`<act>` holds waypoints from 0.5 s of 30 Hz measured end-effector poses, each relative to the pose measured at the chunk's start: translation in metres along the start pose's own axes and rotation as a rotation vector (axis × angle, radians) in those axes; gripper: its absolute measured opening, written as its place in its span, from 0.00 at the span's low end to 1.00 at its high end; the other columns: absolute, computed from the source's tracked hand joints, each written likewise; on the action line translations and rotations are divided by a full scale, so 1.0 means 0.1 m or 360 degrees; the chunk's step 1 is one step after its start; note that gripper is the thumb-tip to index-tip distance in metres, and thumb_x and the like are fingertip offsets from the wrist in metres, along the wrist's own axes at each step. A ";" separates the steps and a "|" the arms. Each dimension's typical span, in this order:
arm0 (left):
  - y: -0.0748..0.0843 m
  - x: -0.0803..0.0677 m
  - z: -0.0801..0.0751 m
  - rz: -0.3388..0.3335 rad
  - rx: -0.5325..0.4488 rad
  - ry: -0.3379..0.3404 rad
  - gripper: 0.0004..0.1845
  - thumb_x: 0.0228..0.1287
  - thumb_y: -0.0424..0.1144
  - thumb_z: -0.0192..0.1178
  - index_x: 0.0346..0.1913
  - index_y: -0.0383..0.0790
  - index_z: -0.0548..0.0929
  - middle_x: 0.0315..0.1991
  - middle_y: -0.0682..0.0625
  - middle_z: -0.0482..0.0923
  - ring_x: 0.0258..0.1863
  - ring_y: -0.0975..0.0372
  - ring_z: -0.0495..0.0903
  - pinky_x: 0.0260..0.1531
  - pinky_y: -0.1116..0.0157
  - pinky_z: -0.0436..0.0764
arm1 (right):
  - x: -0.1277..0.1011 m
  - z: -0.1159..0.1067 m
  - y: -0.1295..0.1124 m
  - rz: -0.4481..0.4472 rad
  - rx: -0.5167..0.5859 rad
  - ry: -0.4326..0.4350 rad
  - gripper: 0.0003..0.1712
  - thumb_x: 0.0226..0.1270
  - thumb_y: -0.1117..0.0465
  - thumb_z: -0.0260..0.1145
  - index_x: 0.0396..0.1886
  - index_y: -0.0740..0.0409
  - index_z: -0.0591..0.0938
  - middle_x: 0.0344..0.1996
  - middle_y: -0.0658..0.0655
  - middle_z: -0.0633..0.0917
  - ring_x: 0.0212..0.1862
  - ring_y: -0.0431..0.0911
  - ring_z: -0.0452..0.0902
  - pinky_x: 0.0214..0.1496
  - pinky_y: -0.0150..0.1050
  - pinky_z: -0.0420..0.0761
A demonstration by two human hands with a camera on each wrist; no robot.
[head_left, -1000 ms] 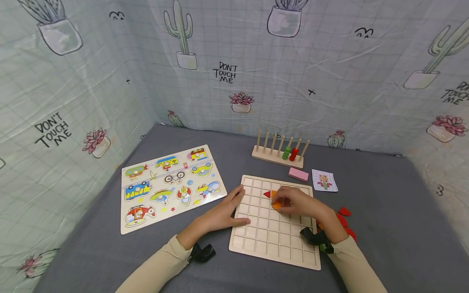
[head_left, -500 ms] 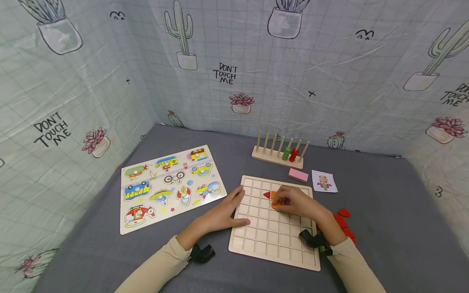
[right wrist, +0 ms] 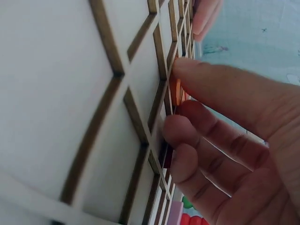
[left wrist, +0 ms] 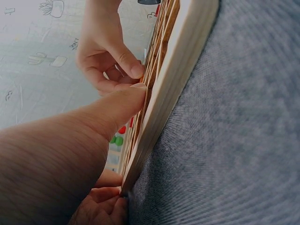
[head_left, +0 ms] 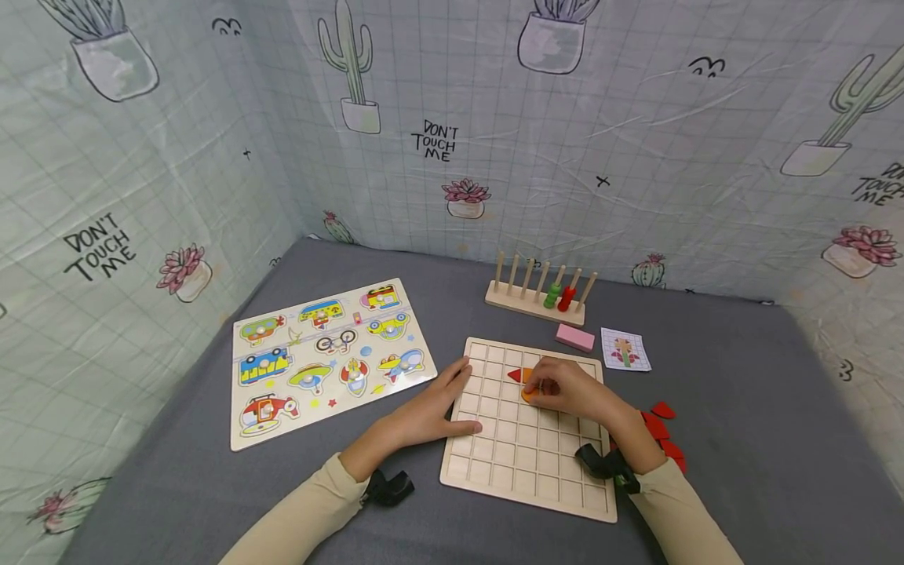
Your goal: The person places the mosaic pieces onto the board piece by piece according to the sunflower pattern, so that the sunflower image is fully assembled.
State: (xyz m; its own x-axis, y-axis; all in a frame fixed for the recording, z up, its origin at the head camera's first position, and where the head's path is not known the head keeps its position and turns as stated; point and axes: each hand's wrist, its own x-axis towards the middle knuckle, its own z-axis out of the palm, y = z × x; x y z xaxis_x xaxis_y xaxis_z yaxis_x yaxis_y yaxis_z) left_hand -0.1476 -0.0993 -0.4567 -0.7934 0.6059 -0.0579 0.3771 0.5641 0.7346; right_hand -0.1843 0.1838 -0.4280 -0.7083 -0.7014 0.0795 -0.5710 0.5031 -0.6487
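A light wooden board with a raised square grid lies on the grey cloth. My left hand rests on its left edge, thumb laid on top and fingers along the side. In the head view, my right hand pinches a small orange tile with a rounded edge, low over the upper part of the grid. The right wrist view has the thumb against this orange tile, down at the grid ridges. Just above it sit a red triangle tile and another orange tile.
Several red tiles lie right of the board, partly behind the right forearm. Behind it are a pink block, a pattern card and a peg stand with green and red beads. A vehicle puzzle board lies at left.
The right fingertips have shifted slightly left with the orange tile, now lower against the grid. The left hand has stayed in place on the board's edge.
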 end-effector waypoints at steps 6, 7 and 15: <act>0.00 -0.01 -0.01 -0.0011 0.0006 -0.0009 0.50 0.64 0.52 0.64 0.77 0.32 0.47 0.79 0.43 0.38 0.77 0.53 0.43 0.70 0.52 0.58 | 0.06 0.01 -0.01 0.0031 -0.0040 0.0086 0.04 0.63 0.68 0.69 0.38 0.60 0.85 0.33 0.52 0.81 0.29 0.37 0.70 0.30 0.32 0.74; 0.00 -0.01 -0.01 -0.0011 0.0008 -0.0007 0.50 0.64 0.53 0.64 0.77 0.32 0.48 0.79 0.43 0.38 0.77 0.53 0.44 0.70 0.52 0.58 | 0.08 0.01 -0.02 0.0041 -0.0037 0.0089 0.05 0.64 0.68 0.68 0.39 0.60 0.85 0.34 0.53 0.81 0.30 0.38 0.71 0.30 0.32 0.74; -0.01 -0.01 -0.01 -0.0017 -0.0001 -0.0011 0.51 0.64 0.54 0.64 0.77 0.33 0.47 0.79 0.44 0.39 0.77 0.54 0.44 0.70 0.53 0.59 | 0.21 0.00 -0.03 0.0083 -0.0072 0.0008 0.07 0.64 0.69 0.67 0.41 0.62 0.86 0.39 0.57 0.82 0.33 0.40 0.73 0.36 0.35 0.77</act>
State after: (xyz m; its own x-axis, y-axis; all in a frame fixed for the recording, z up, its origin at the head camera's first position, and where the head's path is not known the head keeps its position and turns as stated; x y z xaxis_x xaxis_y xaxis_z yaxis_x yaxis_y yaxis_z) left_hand -0.1476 -0.1008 -0.4571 -0.7940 0.6039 -0.0702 0.3686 0.5700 0.7343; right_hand -0.1974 0.1677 -0.4249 -0.7395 -0.6713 0.0505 -0.5516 0.5612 -0.6171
